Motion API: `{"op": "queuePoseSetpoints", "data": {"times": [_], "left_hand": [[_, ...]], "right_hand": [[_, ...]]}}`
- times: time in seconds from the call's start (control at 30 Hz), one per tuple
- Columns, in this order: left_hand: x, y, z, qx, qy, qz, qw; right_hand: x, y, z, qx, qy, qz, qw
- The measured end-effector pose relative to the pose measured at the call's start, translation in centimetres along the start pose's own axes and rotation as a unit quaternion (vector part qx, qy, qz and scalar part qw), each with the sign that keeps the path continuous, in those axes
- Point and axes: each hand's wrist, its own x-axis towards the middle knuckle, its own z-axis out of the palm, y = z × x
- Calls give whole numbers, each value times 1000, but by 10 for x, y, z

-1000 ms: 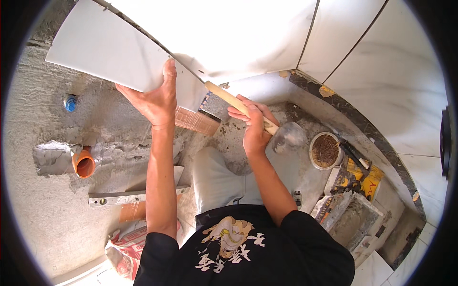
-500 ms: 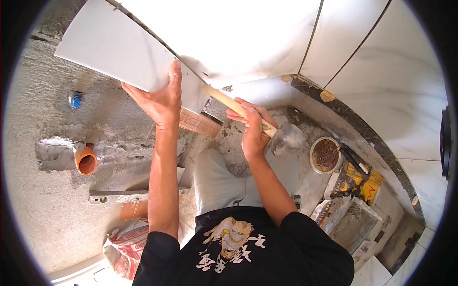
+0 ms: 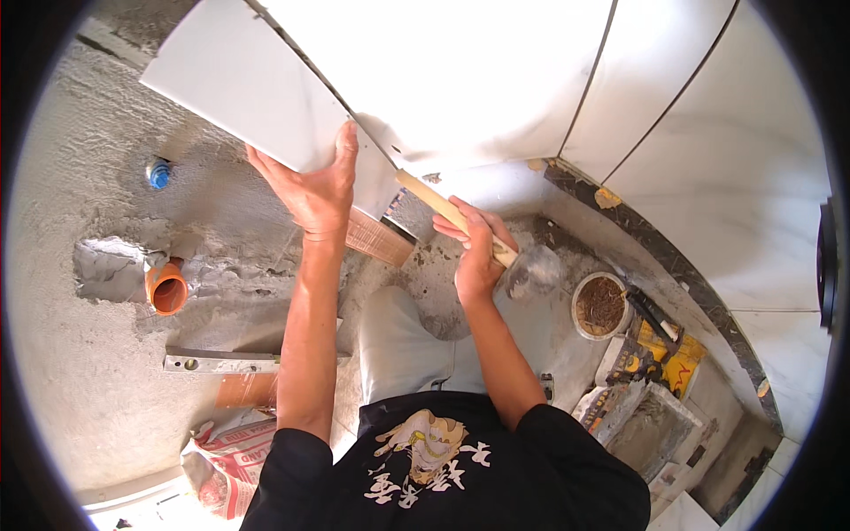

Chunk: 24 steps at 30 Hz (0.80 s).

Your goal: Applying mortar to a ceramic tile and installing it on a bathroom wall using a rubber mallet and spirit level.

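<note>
My left hand (image 3: 319, 196) grips the lower edge of a white wall tile (image 3: 252, 84), with its thumb on the tile's face and the fingertips hidden behind the edge. The tile lies against the larger white tiling along a dark joint. In my right hand (image 3: 480, 258) is a mallet (image 3: 436, 200), held near its dark, dusty head (image 3: 533, 273). Its pale wooden handle points up and left, and its end is at the tile's right corner, though I cannot tell if they touch. A reddish-brown piece (image 3: 376, 239) sits below that corner.
On the left, an orange pipe (image 3: 167, 290) and a blue plug (image 3: 158, 173) stick out of rough cement. A spirit level (image 3: 221, 362) and a sack (image 3: 232, 465) are below. At right stand a bucket (image 3: 601, 306), a yellow bag (image 3: 683, 365) and a mortar-smeared trough (image 3: 655, 434).
The view has turned slightly, so the tile and both hands appear a little farther right and lower. My grip on the tile and on the mallet looks the same.
</note>
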Motion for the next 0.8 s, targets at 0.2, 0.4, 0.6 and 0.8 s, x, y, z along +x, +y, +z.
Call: {"op": "queuePoseSetpoints", "data": {"times": [0.2, 0.4, 0.6, 0.8], "left_hand": [[-2, -3, -2, 57, -15, 9, 998], [-1, 8, -7, 34, 4, 41, 999], [16, 38, -22, -22, -24, -22, 999], [37, 43, -17, -13, 36, 35, 999]], "right_hand": [[-2, 8, -2, -7, -34, 23, 999], [2, -21, 18, -10, -39, -15, 999], [10, -114, 61, 38, -46, -164, 985], [19, -141, 91, -9, -139, -257, 956]]}}
